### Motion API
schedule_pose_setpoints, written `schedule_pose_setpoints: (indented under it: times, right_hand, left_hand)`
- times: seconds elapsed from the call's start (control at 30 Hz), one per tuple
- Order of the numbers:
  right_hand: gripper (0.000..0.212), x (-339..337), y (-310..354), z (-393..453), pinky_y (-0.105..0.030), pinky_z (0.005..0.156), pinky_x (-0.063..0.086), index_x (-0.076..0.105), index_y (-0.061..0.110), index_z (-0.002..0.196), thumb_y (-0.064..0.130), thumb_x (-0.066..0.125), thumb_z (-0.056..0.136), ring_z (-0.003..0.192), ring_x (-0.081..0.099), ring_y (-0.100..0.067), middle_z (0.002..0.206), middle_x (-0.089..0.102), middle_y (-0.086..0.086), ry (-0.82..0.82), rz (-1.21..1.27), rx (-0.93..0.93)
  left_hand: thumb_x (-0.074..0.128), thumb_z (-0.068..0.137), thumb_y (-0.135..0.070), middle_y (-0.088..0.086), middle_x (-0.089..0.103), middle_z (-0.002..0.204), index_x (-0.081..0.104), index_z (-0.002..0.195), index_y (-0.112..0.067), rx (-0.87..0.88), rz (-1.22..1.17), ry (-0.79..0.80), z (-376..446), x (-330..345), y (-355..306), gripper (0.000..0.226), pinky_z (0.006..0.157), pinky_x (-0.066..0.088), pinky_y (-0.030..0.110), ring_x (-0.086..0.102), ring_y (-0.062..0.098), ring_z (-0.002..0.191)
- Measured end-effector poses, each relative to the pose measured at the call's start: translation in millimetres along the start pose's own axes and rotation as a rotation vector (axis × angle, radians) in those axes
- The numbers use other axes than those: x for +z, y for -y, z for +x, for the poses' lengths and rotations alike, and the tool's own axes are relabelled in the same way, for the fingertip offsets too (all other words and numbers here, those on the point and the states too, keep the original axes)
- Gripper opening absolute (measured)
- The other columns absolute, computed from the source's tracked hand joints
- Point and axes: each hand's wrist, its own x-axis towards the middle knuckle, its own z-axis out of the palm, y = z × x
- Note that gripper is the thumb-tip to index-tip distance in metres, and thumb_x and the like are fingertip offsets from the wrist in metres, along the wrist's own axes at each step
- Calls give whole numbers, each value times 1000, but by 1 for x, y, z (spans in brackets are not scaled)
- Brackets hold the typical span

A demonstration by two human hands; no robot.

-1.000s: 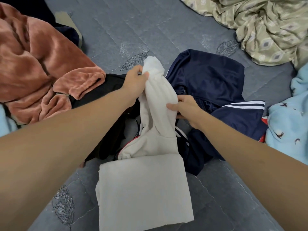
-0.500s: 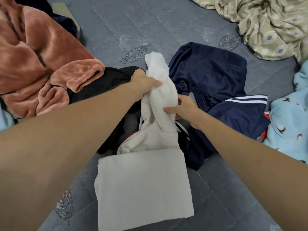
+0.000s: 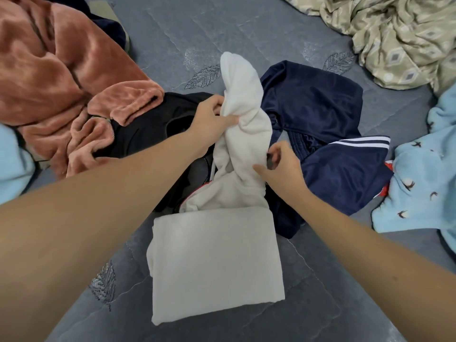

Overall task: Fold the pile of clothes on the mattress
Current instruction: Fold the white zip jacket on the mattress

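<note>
A cream-white garment lies on the grey mattress; its near half is folded flat and its far part is bunched and lifted. My left hand grips the bunched cloth on its left side, thumb pressed into it. My right hand pinches the cloth's right edge lower down. Under the bunched part lie a black garment and navy shorts with white stripes.
A rust-pink fleece is heaped at the left. An olive patterned sheet is crumpled at the back right. Light blue cloth with small birds lies at the right, and another light blue piece at the left edge.
My left hand slid down from the tip of the white cloth to its middle. My right hand shifted nearer along the right edge. The bunched part twisted a little.
</note>
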Motion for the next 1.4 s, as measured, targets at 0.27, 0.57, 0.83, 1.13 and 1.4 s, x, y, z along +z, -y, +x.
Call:
schedule_pose_setpoints:
  times: [0.27, 0.57, 0.83, 1.13, 1.4]
  right_hand:
    - [24, -17, 34, 6, -32, 73, 52, 60, 9, 121, 26, 55, 105, 89, 73, -28, 98, 73, -10, 143, 669, 589]
    - [73, -57, 31, 0, -50, 105, 52, 60, 14, 136, 67, 67, 87, 116, 71, -34, 131, 70, -17, 571, 745, 572]
    - [43, -27, 31, -15, -43, 88, 58, 67, 12, 119, 36, 75, 84, 102, 70, -23, 115, 72, -5, 500, 647, 593]
    - [42, -17, 36, -18, -41, 94, 60, 63, 19, 116, 15, 87, 82, 102, 72, -22, 114, 74, -3, 366, 357, 523]
    - [66, -13, 42, -14, -42, 78, 64, 59, 17, 128, 37, 92, 75, 98, 73, -24, 113, 73, -4, 388, 282, 629]
  left_hand:
    - [74, 90, -3, 16, 67, 81, 59, 109, 2, -45, 26, 27, -25, -5, -3, 24, 49, 45, 28, 57, 18, 54]
    - [76, 78, 1, 9, 77, 95, 77, 99, -9, 91, 41, 185, -81, -7, 31, 23, 72, 58, 36, 67, 16, 81]
    - [51, 81, 15, 12, 53, 145, 74, 113, 0, 122, 346, 308, -113, 3, 64, 42, 94, 44, 14, 54, 10, 120]
    - [72, 75, -66, -12, 64, 102, 69, 101, -27, -62, 691, 293, -166, -16, 86, 47, 88, 54, 43, 61, 12, 97]
    - [89, 72, -52, -6, 65, 89, 67, 93, -21, -85, 754, 510, -157, -18, 71, 43, 73, 48, 32, 60, 15, 88]
